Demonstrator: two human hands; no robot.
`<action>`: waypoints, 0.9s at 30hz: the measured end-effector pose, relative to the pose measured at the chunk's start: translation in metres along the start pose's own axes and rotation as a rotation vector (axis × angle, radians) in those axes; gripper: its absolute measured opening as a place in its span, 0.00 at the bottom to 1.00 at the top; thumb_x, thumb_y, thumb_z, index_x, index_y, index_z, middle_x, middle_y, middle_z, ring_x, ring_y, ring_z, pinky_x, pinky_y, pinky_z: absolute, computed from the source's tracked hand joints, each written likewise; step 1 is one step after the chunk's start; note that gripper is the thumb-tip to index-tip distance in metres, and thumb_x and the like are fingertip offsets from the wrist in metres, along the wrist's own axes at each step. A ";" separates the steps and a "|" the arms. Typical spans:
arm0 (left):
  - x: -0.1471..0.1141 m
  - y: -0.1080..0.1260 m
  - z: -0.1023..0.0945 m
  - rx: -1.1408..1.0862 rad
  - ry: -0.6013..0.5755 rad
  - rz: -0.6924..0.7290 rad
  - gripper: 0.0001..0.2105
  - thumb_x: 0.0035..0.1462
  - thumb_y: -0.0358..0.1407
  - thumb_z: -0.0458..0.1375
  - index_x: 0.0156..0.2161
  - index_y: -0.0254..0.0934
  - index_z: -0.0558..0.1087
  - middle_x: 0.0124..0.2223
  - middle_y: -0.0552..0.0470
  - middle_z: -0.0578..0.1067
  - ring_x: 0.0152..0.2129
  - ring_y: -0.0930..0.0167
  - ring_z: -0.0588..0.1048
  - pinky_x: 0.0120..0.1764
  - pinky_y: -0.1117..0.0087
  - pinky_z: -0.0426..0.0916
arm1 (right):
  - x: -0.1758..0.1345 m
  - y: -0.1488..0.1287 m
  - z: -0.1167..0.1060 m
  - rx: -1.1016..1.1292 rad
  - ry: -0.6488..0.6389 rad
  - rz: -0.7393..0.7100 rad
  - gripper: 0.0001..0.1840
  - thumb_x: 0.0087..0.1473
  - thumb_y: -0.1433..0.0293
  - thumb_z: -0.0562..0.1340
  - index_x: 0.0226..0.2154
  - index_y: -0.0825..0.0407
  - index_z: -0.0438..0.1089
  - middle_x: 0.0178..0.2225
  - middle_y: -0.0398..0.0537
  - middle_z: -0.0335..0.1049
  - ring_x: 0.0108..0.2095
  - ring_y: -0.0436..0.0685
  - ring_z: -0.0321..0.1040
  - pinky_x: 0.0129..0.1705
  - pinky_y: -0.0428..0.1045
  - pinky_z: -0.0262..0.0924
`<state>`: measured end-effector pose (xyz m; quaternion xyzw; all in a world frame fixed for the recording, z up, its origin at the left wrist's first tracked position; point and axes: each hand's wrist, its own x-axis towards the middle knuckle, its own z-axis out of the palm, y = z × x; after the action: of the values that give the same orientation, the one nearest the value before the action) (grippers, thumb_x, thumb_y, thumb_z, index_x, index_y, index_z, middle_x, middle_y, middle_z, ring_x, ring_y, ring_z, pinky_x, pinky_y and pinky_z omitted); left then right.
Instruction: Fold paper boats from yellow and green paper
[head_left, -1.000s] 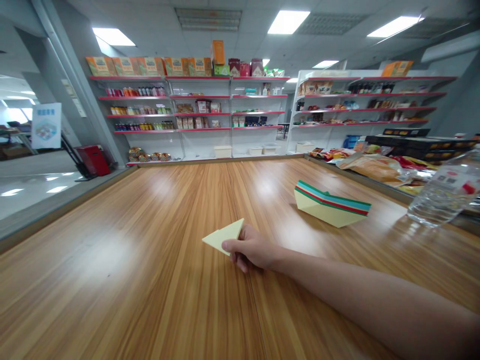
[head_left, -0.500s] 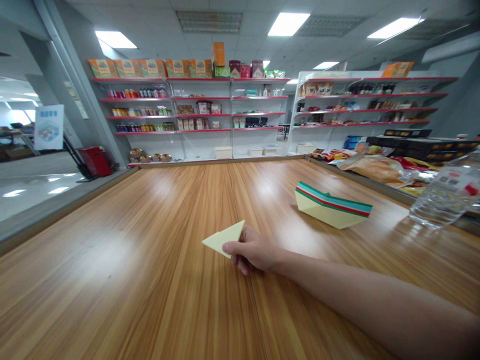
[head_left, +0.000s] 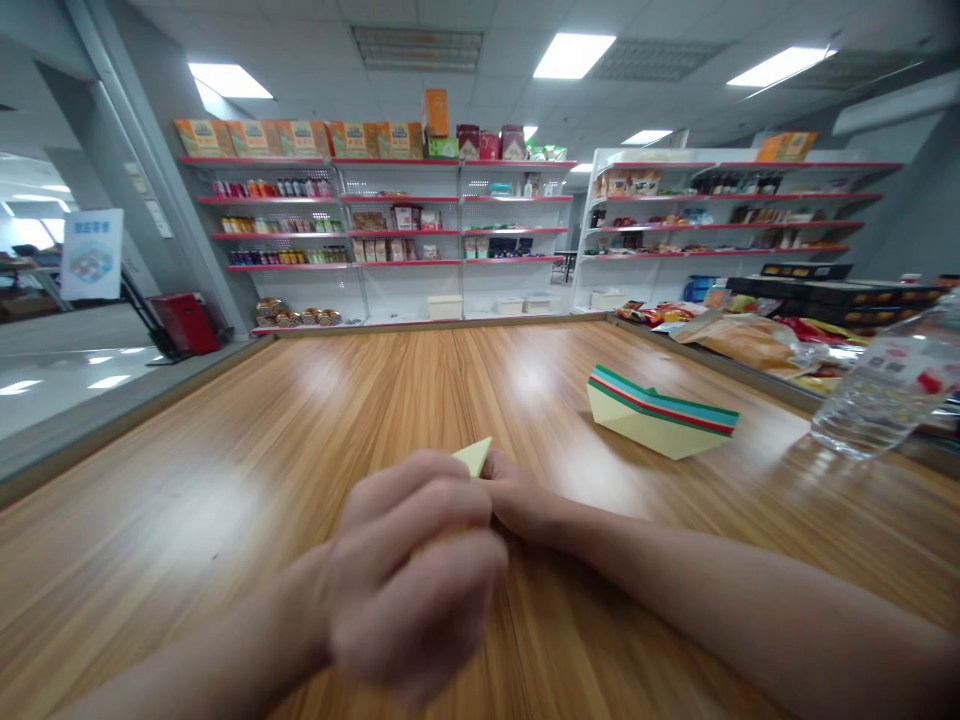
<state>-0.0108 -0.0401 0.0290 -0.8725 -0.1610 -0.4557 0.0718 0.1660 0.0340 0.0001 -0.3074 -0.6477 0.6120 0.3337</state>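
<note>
Set the clock face on the pale yellow piece of folded paper (head_left: pixel 474 457), with twelve straight ahead of you. That paper is near the middle of your view, above the brown wood-grain table (head_left: pixel 225 500); only a pointed corner of it shows. Your bare right hand (head_left: pixel 519 500) is at four o'clock, gripping the paper by its right edge, though the thumb and fingertips are mostly hidden from you. Your bare left hand (head_left: pixel 420 575) is at seven o'clock, nearer to you and blurred, crossing in front of the paper and covering most of it. Its fingers look curled inward, but you cannot tell whether they pinch the paper, touch it or simply pass before it.

Toward two to three o'clock, well apart from both hands, a pale yellow folded-paper boat with green, light blue and red bands along its top (head_left: pixel 660 425) sits on the table. Farther out at three o'clock you have a clear plastic bottle with a label (head_left: pixel 877 390), near the right side of the table. At two o'clock, snack packets in red, tan and yellow wrappers (head_left: pixel 750 345) lie by flat black boxes (head_left: pixel 847 297). Toward twelve, beyond the table, stand white shelves with red edging (head_left: pixel 405 290).
</note>
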 end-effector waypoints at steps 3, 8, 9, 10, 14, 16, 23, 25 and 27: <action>0.011 -0.051 0.017 -0.002 -0.236 -0.061 0.30 0.51 0.39 0.60 0.58 0.35 0.58 0.53 0.37 0.66 0.50 0.57 0.66 0.48 0.54 0.66 | 0.003 -0.001 -0.005 -0.033 0.038 -0.020 0.16 0.48 0.61 0.61 0.19 0.55 0.61 0.11 0.37 0.58 0.10 0.44 0.54 0.10 0.40 0.46; -0.010 -0.081 0.035 -0.204 -0.390 -0.299 0.30 0.56 0.38 0.56 0.61 0.38 0.52 0.53 0.41 0.69 0.49 0.64 0.68 0.48 0.63 0.65 | 0.007 -0.001 -0.015 -0.187 0.036 0.014 0.26 0.50 0.51 0.57 0.17 0.56 0.62 0.09 0.39 0.58 0.08 0.43 0.52 0.09 0.39 0.42; -0.011 -0.079 0.036 -0.238 -0.343 -0.347 0.26 0.57 0.36 0.55 0.60 0.38 0.56 0.50 0.43 0.71 0.47 0.65 0.70 0.47 0.65 0.65 | 0.006 0.000 -0.015 -0.204 0.020 0.006 0.28 0.51 0.50 0.56 0.17 0.57 0.62 0.09 0.39 0.58 0.08 0.43 0.52 0.09 0.39 0.43; -0.011 -0.076 0.037 -0.279 -0.302 -0.392 0.22 0.58 0.36 0.54 0.57 0.37 0.60 0.47 0.45 0.73 0.43 0.66 0.72 0.46 0.66 0.66 | 0.006 0.001 -0.015 -0.213 0.010 -0.004 0.28 0.52 0.49 0.55 0.17 0.57 0.62 0.09 0.39 0.58 0.08 0.43 0.52 0.09 0.39 0.44; -0.002 -0.064 0.036 -0.449 -0.232 -0.612 0.14 0.60 0.37 0.50 0.47 0.35 0.72 0.34 0.49 0.76 0.32 0.69 0.73 0.37 0.70 0.67 | 0.004 0.004 -0.014 -0.257 0.030 -0.034 0.27 0.53 0.50 0.54 0.21 0.57 0.65 0.12 0.40 0.59 0.11 0.45 0.56 0.11 0.40 0.48; 0.002 -0.062 0.036 -0.501 -0.146 -0.744 0.13 0.59 0.38 0.52 0.41 0.33 0.75 0.35 0.47 0.75 0.32 0.69 0.73 0.36 0.70 0.66 | 0.005 0.005 -0.014 -0.308 0.074 -0.055 0.25 0.53 0.51 0.55 0.23 0.57 0.65 0.15 0.41 0.61 0.14 0.46 0.58 0.14 0.40 0.51; -0.002 -0.067 0.037 -0.845 -0.013 -1.132 0.15 0.52 0.43 0.58 0.36 0.32 0.74 0.30 0.48 0.76 0.27 0.69 0.73 0.30 0.71 0.66 | 0.009 0.006 -0.017 -0.274 0.091 -0.171 0.24 0.54 0.53 0.55 0.25 0.58 0.68 0.22 0.45 0.63 0.23 0.47 0.59 0.23 0.43 0.54; -0.005 -0.069 0.039 -0.860 -0.012 -1.184 0.15 0.50 0.44 0.60 0.30 0.30 0.74 0.26 0.49 0.75 0.25 0.70 0.73 0.29 0.71 0.65 | 0.009 0.007 -0.019 -0.216 0.044 -0.152 0.25 0.53 0.52 0.56 0.24 0.58 0.68 0.22 0.44 0.63 0.23 0.47 0.58 0.23 0.43 0.54; -0.006 -0.072 0.039 -0.923 -0.056 -1.222 0.15 0.48 0.44 0.62 0.28 0.30 0.74 0.25 0.48 0.74 0.25 0.69 0.73 0.29 0.70 0.65 | 0.010 0.008 -0.020 -0.153 0.006 -0.133 0.25 0.50 0.51 0.58 0.22 0.58 0.67 0.21 0.44 0.62 0.21 0.47 0.57 0.22 0.43 0.52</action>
<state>-0.0086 0.0364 -0.0002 -0.5810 -0.4100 -0.4133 -0.5688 0.1764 0.0540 -0.0063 -0.2902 -0.7104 0.5364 0.3513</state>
